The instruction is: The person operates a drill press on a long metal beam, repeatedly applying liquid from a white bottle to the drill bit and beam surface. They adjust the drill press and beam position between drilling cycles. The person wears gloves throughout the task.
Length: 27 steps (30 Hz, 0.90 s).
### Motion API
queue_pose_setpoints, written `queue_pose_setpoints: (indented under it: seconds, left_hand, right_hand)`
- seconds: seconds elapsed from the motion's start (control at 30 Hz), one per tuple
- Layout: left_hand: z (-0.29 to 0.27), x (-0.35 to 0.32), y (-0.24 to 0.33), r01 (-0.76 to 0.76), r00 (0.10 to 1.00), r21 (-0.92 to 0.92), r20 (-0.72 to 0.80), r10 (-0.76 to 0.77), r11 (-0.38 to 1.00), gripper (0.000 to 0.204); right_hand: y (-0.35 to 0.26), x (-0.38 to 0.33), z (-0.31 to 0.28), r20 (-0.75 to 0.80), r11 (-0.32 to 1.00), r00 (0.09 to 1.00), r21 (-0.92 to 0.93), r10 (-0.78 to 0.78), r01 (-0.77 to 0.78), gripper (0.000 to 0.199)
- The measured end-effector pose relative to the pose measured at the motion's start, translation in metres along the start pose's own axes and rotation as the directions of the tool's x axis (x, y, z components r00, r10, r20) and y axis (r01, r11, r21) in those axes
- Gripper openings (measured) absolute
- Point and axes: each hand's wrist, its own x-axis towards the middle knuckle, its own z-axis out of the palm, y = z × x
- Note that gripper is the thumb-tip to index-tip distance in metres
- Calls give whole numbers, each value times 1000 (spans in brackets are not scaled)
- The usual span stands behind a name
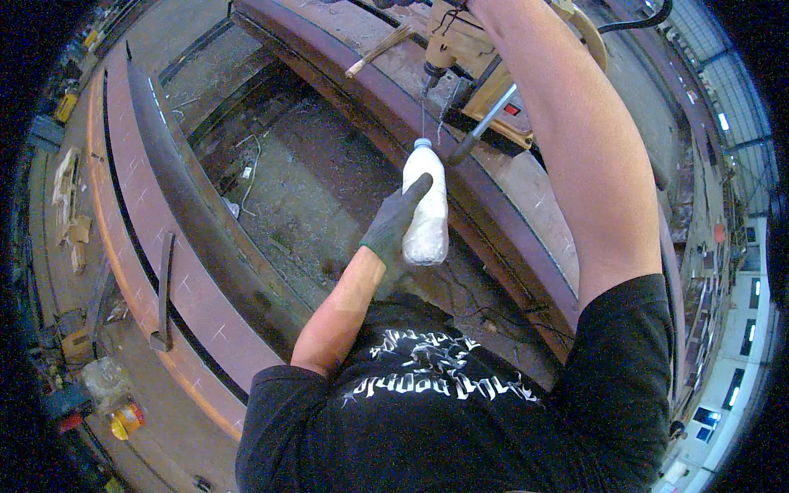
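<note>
My left hand (394,220), in a dark grey glove, is wrapped round a plastic bottle (428,201) of white liquid with a pale blue cap. From the cap a thin line rises toward the bit below the chuck (438,62) of a tan drilling machine (454,37). The machine stands on a brown steel beam (526,218). My right arm reaches past it to the top edge, where only a sliver of the dark-gloved right hand (403,2) shows; its fingers are cut off. Near that forearm are a grey lever (486,123) and a red switch (511,109).
A brush (380,51) with pale bristles lies on the beam left of the drill. Another long curved beam (164,222) runs along the left, with a flat bar (165,287) across it. A cable (251,177) lies on the dark floor between them. Yellow-red container (126,420) stands lower left.
</note>
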Motion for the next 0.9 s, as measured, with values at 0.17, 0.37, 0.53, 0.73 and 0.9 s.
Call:
queue_pose_setpoints:
  seconds: [0.17,0.37,0.53,0.73,0.9]
  left_hand:
    - [-4,1,-1,-32,999,-13,22,32,999,53]
    - [-4,3,0,8,999,-14,37,-8,1000,60]
    - [-3,3,1,2,997,-68,75,3,998,54]
    - [2,-3,4,33,997,-87,71,-27,996,52]
    - [-1,2,7,23,997,-28,76,-20,999,54]
  right_hand:
    - [-7,3,2,16,999,999,-6,47,-47,58]
    - [-3,9,3,42,991,998,-124,-36,41,53]
    - [-2,17,8,23,992,1000,-122,-10,13,58]
    - [-4,5,4,12,999,1000,-38,27,-27,61]
    - [-6,2,3,30,997,997,21,71,-72,58]
